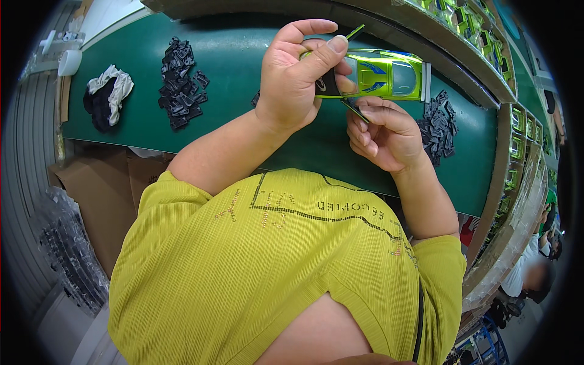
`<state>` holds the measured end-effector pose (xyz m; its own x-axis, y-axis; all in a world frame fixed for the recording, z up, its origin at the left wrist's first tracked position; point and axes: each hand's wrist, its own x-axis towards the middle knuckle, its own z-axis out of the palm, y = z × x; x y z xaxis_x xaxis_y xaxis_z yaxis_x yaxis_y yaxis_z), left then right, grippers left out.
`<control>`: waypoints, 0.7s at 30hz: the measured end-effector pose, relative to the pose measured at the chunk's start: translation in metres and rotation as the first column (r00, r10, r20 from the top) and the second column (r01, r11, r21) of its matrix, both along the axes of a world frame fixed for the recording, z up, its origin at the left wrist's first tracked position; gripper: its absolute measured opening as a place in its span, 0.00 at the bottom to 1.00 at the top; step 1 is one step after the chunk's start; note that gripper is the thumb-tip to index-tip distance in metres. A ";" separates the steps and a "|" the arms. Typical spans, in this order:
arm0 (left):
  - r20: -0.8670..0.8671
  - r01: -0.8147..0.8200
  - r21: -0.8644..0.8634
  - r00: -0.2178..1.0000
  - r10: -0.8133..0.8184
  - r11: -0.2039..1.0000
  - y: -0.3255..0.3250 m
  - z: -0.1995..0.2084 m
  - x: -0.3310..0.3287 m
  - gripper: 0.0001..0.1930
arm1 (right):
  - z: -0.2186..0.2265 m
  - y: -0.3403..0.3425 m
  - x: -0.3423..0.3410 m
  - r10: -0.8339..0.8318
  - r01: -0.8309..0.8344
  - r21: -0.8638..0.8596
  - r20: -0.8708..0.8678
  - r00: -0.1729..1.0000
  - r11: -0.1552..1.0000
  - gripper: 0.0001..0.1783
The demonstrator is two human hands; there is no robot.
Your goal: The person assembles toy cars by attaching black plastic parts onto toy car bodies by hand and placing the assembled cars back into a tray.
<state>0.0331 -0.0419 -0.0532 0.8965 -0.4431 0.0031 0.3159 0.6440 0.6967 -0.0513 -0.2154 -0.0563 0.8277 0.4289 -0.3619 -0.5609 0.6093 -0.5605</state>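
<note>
A bright green toy car (372, 78) with blue markings is held above the green worktable (234, 45). Its doors stick out on both sides. My left hand (292, 79) is wrapped round the dark end of the car, with its thumb by the far door (355, 32) and fingertips showing at the window opening. On the near side, my right hand (386, 131) pinches the edge of the other door (354, 111) between thumb and fingers. Part of the car's dark end is hidden behind my left hand.
Small black plastic parts lie in one pile (179, 88) to the left and another pile (439, 128) to the right. A black and white cloth (109, 97) rests at the far left. Trays of green car shells (517, 131) line the right. A cardboard box (100, 185) stands below the table.
</note>
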 end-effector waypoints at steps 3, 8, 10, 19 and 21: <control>-0.023 -0.058 0.083 0.998 0.060 0.995 -0.007 -0.003 0.001 0.15 | 0.000 0.002 0.001 -0.046 0.052 0.091 -0.066 0.997 0.994 0.10; 0.080 -0.030 0.083 0.997 0.023 0.996 -0.007 -0.001 -0.004 0.14 | -0.003 0.004 0.001 -0.013 0.017 0.089 -0.049 0.999 0.996 0.09; 0.016 -0.035 0.150 0.999 0.033 0.988 -0.008 -0.002 -0.002 0.12 | 0.014 0.012 0.002 -0.140 0.147 -0.379 0.046 0.989 0.914 0.13; -0.217 -0.018 0.229 0.974 0.069 0.973 -0.008 0.004 0.002 0.11 | 0.008 0.004 -0.011 0.554 0.882 -0.452 0.704 0.444 -0.133 0.15; -0.185 -0.029 0.291 0.979 0.086 0.956 -0.008 0.004 0.002 0.10 | 0.009 0.004 -0.011 0.598 0.898 -0.393 0.676 0.430 -0.200 0.18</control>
<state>0.0353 -0.0504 -0.0489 0.8913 -0.3470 -0.2918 0.4309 0.4481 0.7833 -0.0625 -0.2118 -0.0473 0.7766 0.1287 0.6167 0.3619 -0.8924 -0.2695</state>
